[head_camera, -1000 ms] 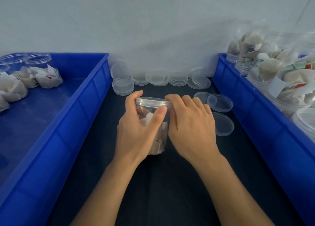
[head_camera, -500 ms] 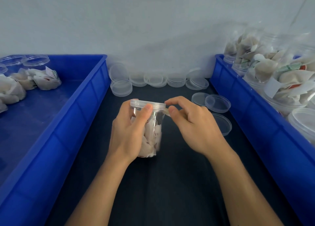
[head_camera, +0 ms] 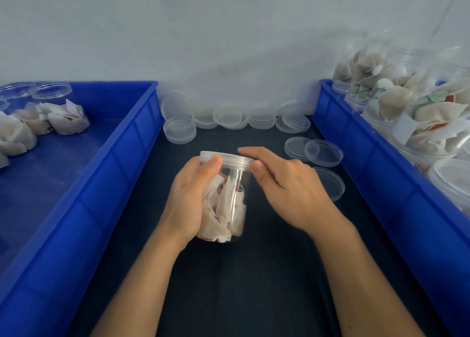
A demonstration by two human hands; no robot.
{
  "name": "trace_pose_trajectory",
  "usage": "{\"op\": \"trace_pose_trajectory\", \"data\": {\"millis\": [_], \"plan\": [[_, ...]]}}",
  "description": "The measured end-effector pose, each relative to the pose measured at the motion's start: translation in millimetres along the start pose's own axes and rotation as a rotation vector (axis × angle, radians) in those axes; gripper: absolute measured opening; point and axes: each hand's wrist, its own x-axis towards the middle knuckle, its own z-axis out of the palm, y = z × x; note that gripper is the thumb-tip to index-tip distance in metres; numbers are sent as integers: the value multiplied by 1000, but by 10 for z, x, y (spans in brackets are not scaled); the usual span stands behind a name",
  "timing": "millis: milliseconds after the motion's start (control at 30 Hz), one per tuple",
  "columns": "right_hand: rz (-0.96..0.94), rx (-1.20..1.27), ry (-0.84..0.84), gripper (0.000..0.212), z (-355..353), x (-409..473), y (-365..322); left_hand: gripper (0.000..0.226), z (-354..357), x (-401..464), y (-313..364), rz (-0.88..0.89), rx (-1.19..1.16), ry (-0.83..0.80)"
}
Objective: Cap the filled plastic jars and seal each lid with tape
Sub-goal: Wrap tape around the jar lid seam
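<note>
A clear plastic jar [head_camera: 230,204] filled with white paper sachets stands on the dark mat in the middle of the head view. A clear lid [head_camera: 232,159] sits on its mouth. My left hand [head_camera: 189,199] grips the jar's left side, thumb up near the lid rim. My right hand [head_camera: 287,186] holds the lid's right edge, index finger lying over the top and thumb pressed against the rim. No tape is visible.
Stacks of spare clear lids [head_camera: 230,119] line the back wall, with more lids [head_camera: 323,153] right of the jar. A blue crate [head_camera: 122,163] at left holds sachets and empty jars. A blue crate [head_camera: 376,163] at right holds several filled jars [head_camera: 417,112].
The jar has come a little nearer and lower in view. My right hand has shifted from pinching at the lid's side to lying over the lid edge.
</note>
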Motion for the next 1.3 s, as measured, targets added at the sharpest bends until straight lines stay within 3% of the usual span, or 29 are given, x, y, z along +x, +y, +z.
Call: {"op": "trace_pose_trajectory", "data": {"millis": [167,267,400,533,633,900,1100,1300], "plan": [[19,-16,-48,48,-8,-4,-61,86,66,-7,-19,-59,-208,-27],[27,21,-25,40,-19,-13,-62,84,95,1,-36,-81,-212,15],[47,45,8,37,-16,-34,-80,65,52,20,-51,9,71,69],[74,-15,51,43,21,-38,-147,41,67,-40,15,215,371,366],[87,-6,77,46,111,-44,-215,26,136,-129,62,402,572,486],[162,103,3,43,115,-28,-183,100,301,-190,18,292,1038,297],[114,249,-37,38,95,-14,-123,99,130,-113,-59,229,782,321],[92,116,-33,37,68,17,-27,94,98,-81,-98,200,550,265]]}}
